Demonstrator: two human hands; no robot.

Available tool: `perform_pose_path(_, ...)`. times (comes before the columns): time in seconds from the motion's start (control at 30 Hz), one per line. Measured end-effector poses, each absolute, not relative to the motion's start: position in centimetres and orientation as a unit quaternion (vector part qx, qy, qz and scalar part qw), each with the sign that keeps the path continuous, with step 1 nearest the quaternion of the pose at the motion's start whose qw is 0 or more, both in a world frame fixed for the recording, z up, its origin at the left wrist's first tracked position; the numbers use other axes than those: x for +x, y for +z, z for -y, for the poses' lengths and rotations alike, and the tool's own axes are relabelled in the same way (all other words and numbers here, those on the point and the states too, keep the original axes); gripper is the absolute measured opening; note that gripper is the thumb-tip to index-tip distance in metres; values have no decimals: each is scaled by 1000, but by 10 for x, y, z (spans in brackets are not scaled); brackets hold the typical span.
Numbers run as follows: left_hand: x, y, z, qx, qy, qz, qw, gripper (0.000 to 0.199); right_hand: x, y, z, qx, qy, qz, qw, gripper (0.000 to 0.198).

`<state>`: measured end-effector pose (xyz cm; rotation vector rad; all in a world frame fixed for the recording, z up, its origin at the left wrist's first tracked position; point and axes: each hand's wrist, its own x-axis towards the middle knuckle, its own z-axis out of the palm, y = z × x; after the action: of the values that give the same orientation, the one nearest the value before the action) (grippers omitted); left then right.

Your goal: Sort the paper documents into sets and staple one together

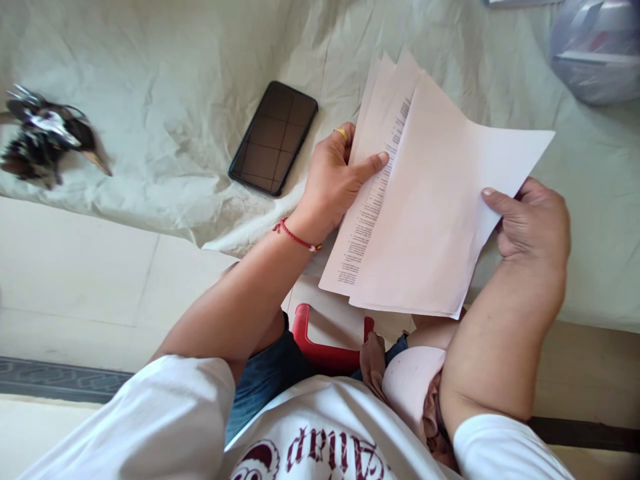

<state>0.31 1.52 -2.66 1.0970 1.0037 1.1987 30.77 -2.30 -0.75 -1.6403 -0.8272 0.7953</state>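
Several sheets of paper (430,200) are held up in front of me, a blank side uppermost and a printed page (367,233) showing along the left. My left hand (337,173) grips the sheets at their left edge, its thumb lying over the printed page and its other fingers behind. At the right edge, my right hand (533,217) pinches the top sheet with the thumb in front; its fingers are mostly hidden. A dark smartphone (274,138) lies on the cloth just left of my left hand.
A pale cloth (165,100) covers the surface ahead. A bunch of keys (47,137) lies at the far left, and a translucent plastic container (597,53) is at the top right. Below the papers is a red stool (327,353) on the tiled floor.
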Motion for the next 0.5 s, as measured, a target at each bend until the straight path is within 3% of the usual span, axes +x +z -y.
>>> perform_pose_path(0.23, 2, -27, -15, 463, 521, -425, 578, 40, 312, -9, 22, -645, 363, 368, 563, 65)
perform_pose_path(0.5, 4, -32, -16, 477, 524, -437, 553, 38, 302, -4, 21, -613, 377, 371, 587, 62)
